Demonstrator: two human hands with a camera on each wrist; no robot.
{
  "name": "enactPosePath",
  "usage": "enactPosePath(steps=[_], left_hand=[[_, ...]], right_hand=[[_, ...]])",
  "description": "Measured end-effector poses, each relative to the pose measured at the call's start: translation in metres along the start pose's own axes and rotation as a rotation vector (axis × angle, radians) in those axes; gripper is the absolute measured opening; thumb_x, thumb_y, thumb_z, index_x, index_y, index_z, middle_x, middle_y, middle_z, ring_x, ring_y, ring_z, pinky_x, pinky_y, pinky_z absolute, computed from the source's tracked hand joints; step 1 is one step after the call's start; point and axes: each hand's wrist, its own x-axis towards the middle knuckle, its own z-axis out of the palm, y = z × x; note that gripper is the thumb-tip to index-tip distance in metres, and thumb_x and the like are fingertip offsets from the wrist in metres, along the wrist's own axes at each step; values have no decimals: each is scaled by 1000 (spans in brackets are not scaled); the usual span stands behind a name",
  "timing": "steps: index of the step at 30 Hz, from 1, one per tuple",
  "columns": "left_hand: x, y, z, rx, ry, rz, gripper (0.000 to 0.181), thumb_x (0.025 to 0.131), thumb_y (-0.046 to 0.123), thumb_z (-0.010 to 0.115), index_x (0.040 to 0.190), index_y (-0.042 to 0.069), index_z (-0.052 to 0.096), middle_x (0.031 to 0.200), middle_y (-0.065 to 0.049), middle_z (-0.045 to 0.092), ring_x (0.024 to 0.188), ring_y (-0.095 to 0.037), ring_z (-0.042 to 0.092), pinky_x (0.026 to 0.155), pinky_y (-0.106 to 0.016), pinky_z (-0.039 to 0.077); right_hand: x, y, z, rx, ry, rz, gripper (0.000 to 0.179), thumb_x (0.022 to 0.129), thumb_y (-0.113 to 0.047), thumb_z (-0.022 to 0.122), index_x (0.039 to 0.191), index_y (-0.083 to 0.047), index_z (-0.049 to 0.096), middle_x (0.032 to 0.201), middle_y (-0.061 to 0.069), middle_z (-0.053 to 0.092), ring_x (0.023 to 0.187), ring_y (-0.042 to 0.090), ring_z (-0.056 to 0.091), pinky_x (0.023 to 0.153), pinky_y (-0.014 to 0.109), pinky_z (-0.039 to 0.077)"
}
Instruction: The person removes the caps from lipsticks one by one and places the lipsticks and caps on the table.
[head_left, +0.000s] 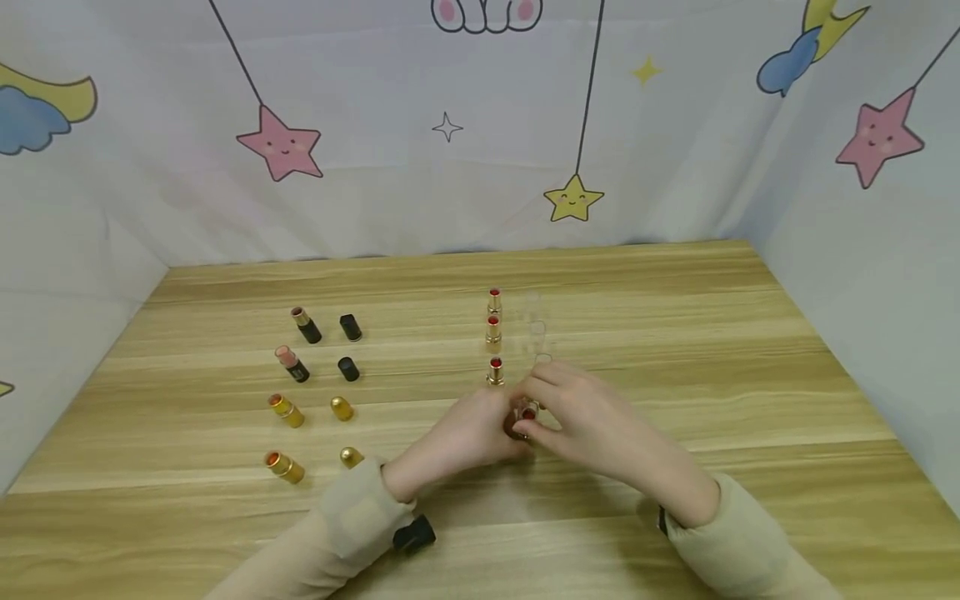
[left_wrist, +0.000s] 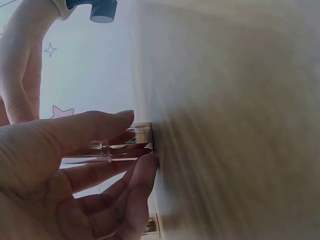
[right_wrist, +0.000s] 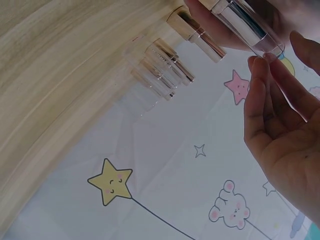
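My left hand (head_left: pixel 480 429) grips a lipstick (right_wrist: pixel 245 22) with a clear cap, thumb on one side and fingers on the other. In the left wrist view, the lipstick's gold base (left_wrist: pixel 144 134) is close to the tabletop. Around the capped end is my right hand (head_left: pixel 581 412). Its fingertips (right_wrist: pixel 260 65) are at the clear end in the right wrist view, while the thumb looks slightly apart from it. The lipstick's red tip shows between both hands in the head view. Ahead of them, three gold lipsticks (head_left: pixel 492 332) stand in a column, with clear caps (head_left: pixel 538 329) beside them.
On the left of the wooden table (head_left: pixel 675 333) is a column of uncapped lipsticks: a black one (head_left: pixel 306 326), a pink-tipped one (head_left: pixel 292 364) and two gold ones (head_left: pixel 285 467). Black caps (head_left: pixel 350 327) and gold caps (head_left: pixel 342 408) stand beside them. A printed curtain (head_left: pixel 375 208) encloses the table.
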Motion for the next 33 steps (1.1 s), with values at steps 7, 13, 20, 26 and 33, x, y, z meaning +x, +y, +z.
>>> enactPosePath(steps=[7,13,20,26,33], left_hand=[[2,1,0,18,0,-33,26,70,16,81,86,15,61,58,9,49,54,-6,43,49,-20,33],[4,-1,2,58,5,-35,23,70,13,80,81,15,60,61,8,52,60,-9,45,53,-22,36],[4,-1,2,89,5,-5,23,69,13,79,84,16,62,66,7,59,62,-9,48,56,-22,39],[1,-1,-1,86,6,42,30,71,13,78,97,20,63,67,8,58,62,-5,51,55,-20,40],[-7,3,-10,72,8,14,14,75,18,78,77,17,64,71,6,61,71,-9,52,62,-23,41]], right_hand=[[0,-1,1,1,-7,1,20,80,-21,78,96,-14,68,90,-6,64,81,6,57,72,23,49],[1,-1,1,-4,-19,4,19,80,-18,77,96,-14,68,91,-6,65,81,6,58,72,24,50],[0,0,2,13,-15,7,16,80,-16,77,93,-15,67,89,-7,64,81,7,59,73,25,50],[-5,3,0,77,-2,45,18,80,-15,77,95,-13,67,88,-5,64,78,7,60,71,22,51],[-15,9,-5,203,32,135,19,81,-14,76,97,-13,67,91,-3,68,77,4,60,70,23,52]])
